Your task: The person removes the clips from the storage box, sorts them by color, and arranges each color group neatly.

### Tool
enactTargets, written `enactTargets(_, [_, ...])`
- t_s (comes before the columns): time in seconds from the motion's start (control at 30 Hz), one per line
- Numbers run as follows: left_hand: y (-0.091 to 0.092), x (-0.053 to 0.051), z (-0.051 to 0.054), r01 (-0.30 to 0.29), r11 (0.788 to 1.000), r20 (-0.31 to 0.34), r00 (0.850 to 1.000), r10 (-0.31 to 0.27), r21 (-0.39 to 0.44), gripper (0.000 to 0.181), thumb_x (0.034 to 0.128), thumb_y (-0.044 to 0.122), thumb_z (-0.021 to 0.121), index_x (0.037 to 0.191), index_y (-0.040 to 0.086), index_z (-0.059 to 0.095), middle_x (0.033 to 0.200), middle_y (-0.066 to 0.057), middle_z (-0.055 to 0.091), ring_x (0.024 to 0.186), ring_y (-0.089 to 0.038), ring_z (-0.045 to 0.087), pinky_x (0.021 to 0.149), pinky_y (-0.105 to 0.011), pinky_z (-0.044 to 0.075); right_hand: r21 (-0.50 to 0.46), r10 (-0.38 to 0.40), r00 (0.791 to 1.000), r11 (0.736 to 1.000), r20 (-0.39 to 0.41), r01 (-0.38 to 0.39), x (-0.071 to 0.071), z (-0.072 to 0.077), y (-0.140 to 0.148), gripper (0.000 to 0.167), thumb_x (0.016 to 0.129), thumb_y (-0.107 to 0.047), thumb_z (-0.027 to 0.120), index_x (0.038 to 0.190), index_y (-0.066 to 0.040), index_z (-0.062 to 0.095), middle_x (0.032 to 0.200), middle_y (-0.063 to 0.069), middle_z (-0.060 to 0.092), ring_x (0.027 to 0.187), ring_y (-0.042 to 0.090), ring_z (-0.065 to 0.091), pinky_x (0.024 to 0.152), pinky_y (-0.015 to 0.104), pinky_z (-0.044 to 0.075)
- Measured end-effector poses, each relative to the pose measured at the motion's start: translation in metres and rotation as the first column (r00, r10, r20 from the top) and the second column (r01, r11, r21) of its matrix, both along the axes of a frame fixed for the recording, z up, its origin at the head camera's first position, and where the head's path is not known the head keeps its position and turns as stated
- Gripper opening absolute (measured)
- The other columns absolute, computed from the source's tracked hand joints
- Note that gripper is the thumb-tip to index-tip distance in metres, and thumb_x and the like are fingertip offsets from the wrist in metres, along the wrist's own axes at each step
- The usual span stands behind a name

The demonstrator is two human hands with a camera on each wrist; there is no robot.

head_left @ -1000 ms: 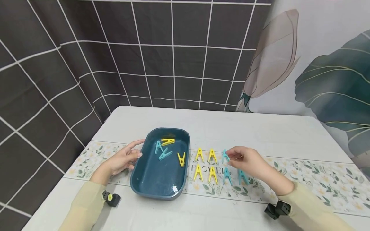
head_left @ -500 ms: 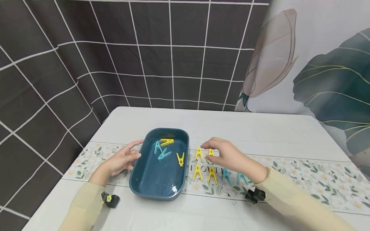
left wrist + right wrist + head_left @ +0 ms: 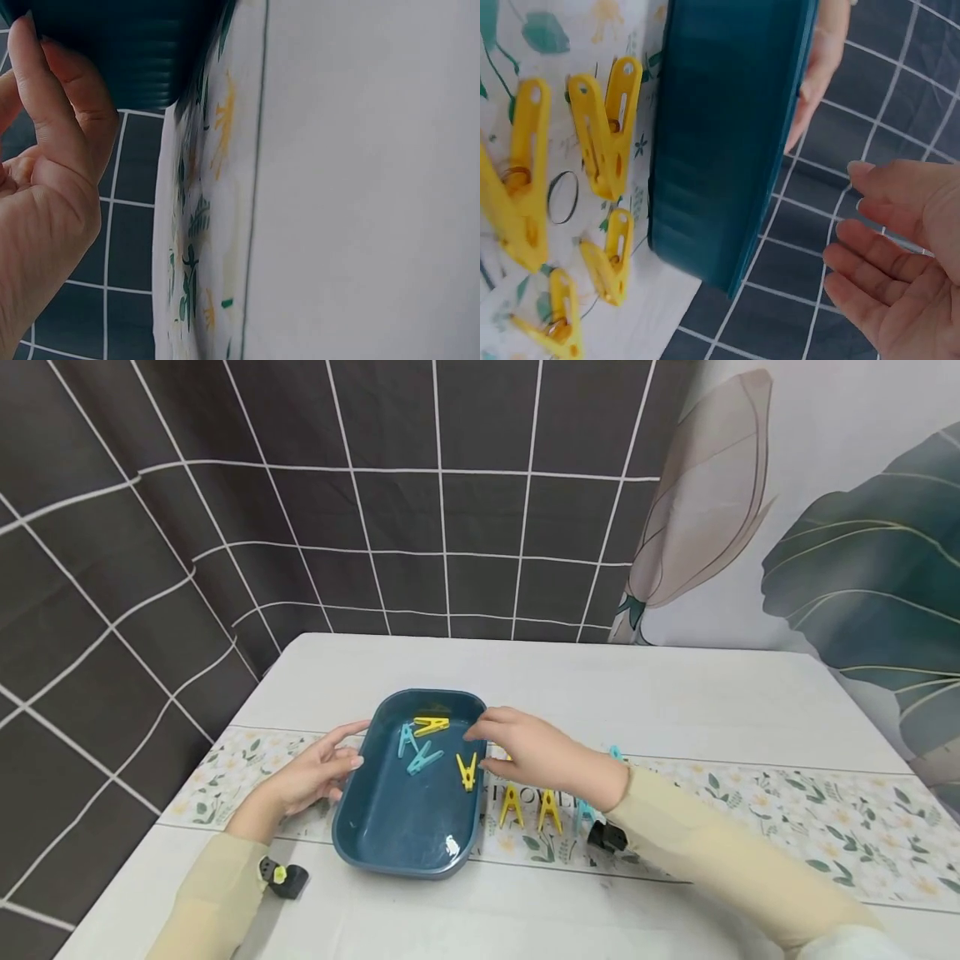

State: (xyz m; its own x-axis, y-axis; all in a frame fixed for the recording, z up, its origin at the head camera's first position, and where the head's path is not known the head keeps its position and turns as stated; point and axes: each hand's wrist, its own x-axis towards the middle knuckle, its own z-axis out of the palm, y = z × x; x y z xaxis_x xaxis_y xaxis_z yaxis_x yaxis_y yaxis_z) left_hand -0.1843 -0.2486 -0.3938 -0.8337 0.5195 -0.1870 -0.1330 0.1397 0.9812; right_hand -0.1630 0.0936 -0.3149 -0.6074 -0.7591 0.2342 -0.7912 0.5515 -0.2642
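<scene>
A dark teal rectangular basin [image 3: 405, 818] holds two yellow clothespins, one at the back [image 3: 432, 725] and one by the right wall, plus two light-blue clothespins [image 3: 425, 758]. My left hand [image 3: 309, 777] rests its loosely spread fingers against the basin's left side; the left wrist view shows fingertips by its wall. Over the basin's right rim hovers my right hand [image 3: 534, 756], fingers relaxed and apart. Nothing shows between its fingers [image 3: 870, 300] in the right wrist view. Below that hand stand yellow clothespins [image 3: 549, 810] on the table, some partly hidden by it.
Light-blue clothespins, one of them near the right wrist [image 3: 585, 810], are partly covered by the right forearm. The white table [image 3: 562, 902] has a flower-printed band [image 3: 750, 810]. A dark grid-patterned cloth [image 3: 487, 510] hangs behind. Each wrist wears a small black camera.
My right hand has moved left from a light-blue clothespin, over the yellow ones, to the basin's right rim. The left hand and basin stay in place.
</scene>
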Motion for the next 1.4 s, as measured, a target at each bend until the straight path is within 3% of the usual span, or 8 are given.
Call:
enactTargets(0.1, [0.0,-0.001,0.0,0.0,1.0,0.0,1.0,0.0,0.0,0.065,0.0984,0.012,0.051,0.151,0.012,0.013,0.087,0.006,0.062,0.065,-0.004,0.057,0.051,-0.016,0.05,0.035,0.058,0.995,0.998,-0.076,-0.056,-0.005,-0.003,-0.011,0.031,0.084,-0.01,0.072,0.114,-0.006,0.064,0.108,0.006,0.063,0.1,0.019,0.06,0.085,0.029,0.052])
enactTargets(0.2, [-0.001,-0.002,0.0,-0.001,1.0,-0.001,1.0,0.001,0.003,0.065,0.0984,0.012,0.05,0.151,0.013,0.013,0.087,0.006,0.062,0.066,-0.004,0.058,0.051,-0.016,0.051,0.085,0.113,0.989,0.991,-0.096,-0.105,-0.013,-0.007,-0.021,0.033,0.082,-0.006,0.072,0.114,-0.006,0.065,0.108,0.006,0.063,0.1,0.019,0.059,0.086,0.028,0.052])
enactTargets(0.53, [-0.001,0.0,-0.001,0.01,1.0,0.002,1.0,-0.01,0.01,0.066,0.0985,0.011,0.05,0.152,0.011,0.011,0.092,0.005,0.065,0.067,-0.005,0.06,0.05,-0.017,0.051,0.327,0.143,0.989,0.934,0.036,-0.146,-0.03,-0.016,-0.047,0.036,0.081,-0.003,0.073,0.115,-0.012,0.067,0.115,0.004,0.065,0.109,0.018,0.058,0.094,0.029,0.049])
enactTargets(0.63, [0.0,0.0,0.001,0.008,1.0,0.004,1.0,-0.008,0.009,0.066,0.0985,0.012,0.05,0.152,0.012,0.011,0.092,0.005,0.064,0.068,-0.005,0.06,0.051,-0.017,0.051,0.41,0.119,0.992,0.904,0.039,-0.124,-0.03,-0.017,-0.056,0.036,0.083,0.001,0.07,0.115,-0.014,0.068,0.115,0.002,0.065,0.112,0.017,0.058,0.096,0.029,0.048])
enactTargets(0.87, [-0.001,-0.001,0.001,0.01,1.0,0.005,1.0,-0.01,0.01,0.066,0.0984,0.011,0.05,0.152,0.011,0.011,0.095,0.004,0.066,0.069,-0.005,0.062,0.052,-0.017,0.052,0.579,0.049,0.999,0.814,0.006,-0.043,-0.033,-0.029,-0.075,0.016,0.089,-0.009,0.065,0.101,-0.017,0.072,0.102,-0.001,0.065,0.093,0.013,0.057,0.083,0.024,0.051])
enactTargets(1.1, [-0.001,-0.001,-0.003,0.031,0.998,0.004,1.0,-0.031,0.054,0.065,0.0986,0.008,0.049,0.151,0.008,0.01,0.095,0.004,0.065,0.07,-0.005,0.062,0.051,-0.016,0.051,0.685,-0.017,0.999,0.727,-0.032,0.034,-0.035,-0.038,-0.087,0.025,0.089,-0.013,0.067,0.113,-0.018,0.069,0.118,0.001,0.064,0.104,0.015,0.058,0.093,0.028,0.05])
enactTargets(1.27, [0.0,0.0,-0.003,0.027,0.998,-0.002,1.0,-0.026,0.055,0.065,0.0988,0.008,0.048,0.151,0.007,0.01,0.095,0.003,0.065,0.069,-0.005,0.062,0.051,-0.017,0.051,0.689,-0.021,0.999,0.723,-0.03,0.035,-0.037,-0.04,-0.089,0.023,0.091,-0.016,0.065,0.113,-0.019,0.069,0.115,-0.001,0.066,0.1,0.014,0.059,0.09,0.028,0.051])
enactTargets(1.4, [0.0,0.001,-0.001,0.018,0.999,-0.005,1.0,-0.018,0.044,0.066,0.0986,0.009,0.049,0.151,0.006,0.01,0.095,0.003,0.065,0.069,-0.005,0.062,0.05,-0.017,0.051,0.667,-0.002,1.0,0.745,-0.03,0.021,-0.039,-0.04,-0.088,0.015,0.092,-0.017,0.063,0.105,-0.019,0.07,0.105,-0.003,0.068,0.088,0.013,0.059,0.083,0.027,0.053])
